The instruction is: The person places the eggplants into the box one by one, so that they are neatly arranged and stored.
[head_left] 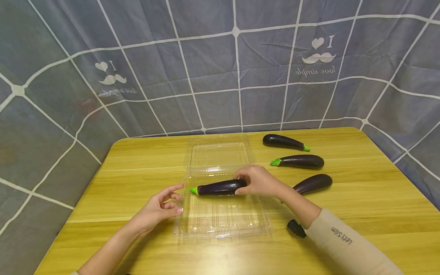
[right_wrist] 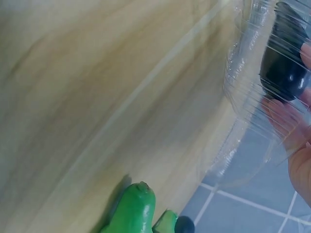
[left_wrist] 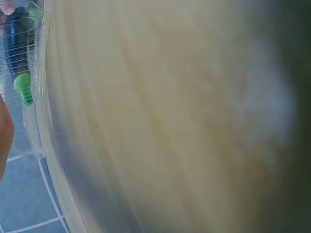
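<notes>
Gray grid-patterned curtain, wood-grain table, right fingers gripping eggplant, left fingers apart

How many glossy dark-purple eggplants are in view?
4. One eggplant in the right hand, over the clear plastic container; three right of it on the wooden table: far one, middle one, near one, partly hidden.

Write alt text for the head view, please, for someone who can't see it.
A person's right grip holds an eggplant in an open clear box, with the left grip by the box's left edge. Three more eggplants lie to the right on a wooden table, before a grey cloth.
</notes>
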